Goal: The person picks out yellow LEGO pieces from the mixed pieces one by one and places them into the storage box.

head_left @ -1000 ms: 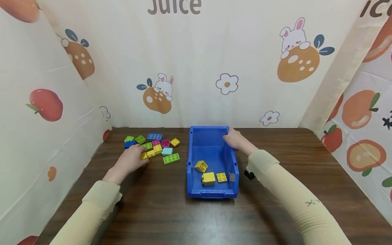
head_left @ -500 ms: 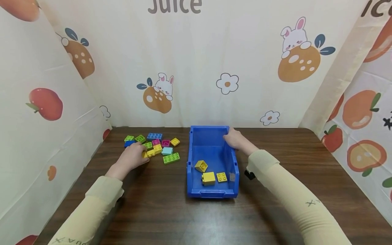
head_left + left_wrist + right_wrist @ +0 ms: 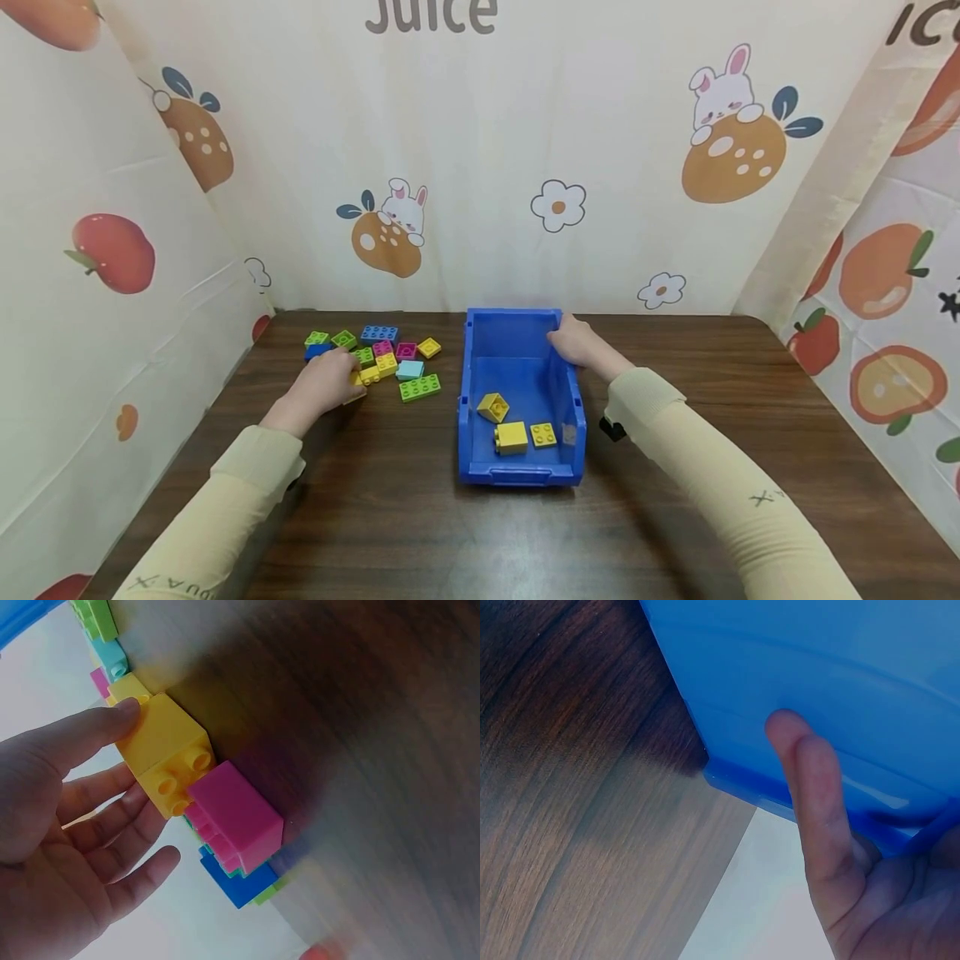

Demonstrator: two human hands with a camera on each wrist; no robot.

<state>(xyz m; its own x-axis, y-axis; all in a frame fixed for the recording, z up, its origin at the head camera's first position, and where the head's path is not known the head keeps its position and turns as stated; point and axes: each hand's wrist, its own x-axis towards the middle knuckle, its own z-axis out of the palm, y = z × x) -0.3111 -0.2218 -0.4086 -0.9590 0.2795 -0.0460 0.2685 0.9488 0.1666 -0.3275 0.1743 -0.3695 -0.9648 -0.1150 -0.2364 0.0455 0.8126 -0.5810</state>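
Note:
At the brick pile my left hand (image 3: 324, 385) pinches a yellow toy building brick (image 3: 169, 742). Its thumb lies on the near face, with the other fingers behind. Right beside that brick's studs is a pink brick (image 3: 236, 817), and a dark blue brick (image 3: 238, 883) lies farther along. My right hand (image 3: 576, 340) grips the far right corner of a blue plastic bin (image 3: 513, 375), two fingers (image 3: 821, 780) stretched along its outer wall. Inside the bin lie a tilted yellow brick (image 3: 492, 407), a larger yellow brick (image 3: 512, 437) and a flat yellow brick (image 3: 543, 434).
Around the left hand, several loose bricks cover the table's far left: a long blue brick (image 3: 379, 334), a lime brick (image 3: 420, 387), a light teal brick (image 3: 409, 370) and a yellow brick (image 3: 429, 347). A printed curtain (image 3: 480, 250) hangs behind the wooden table (image 3: 405, 517).
My left hand has shifted slightly, and more of the yellow brick now shows below its fingers. The right hand and the bin have stayed in place.

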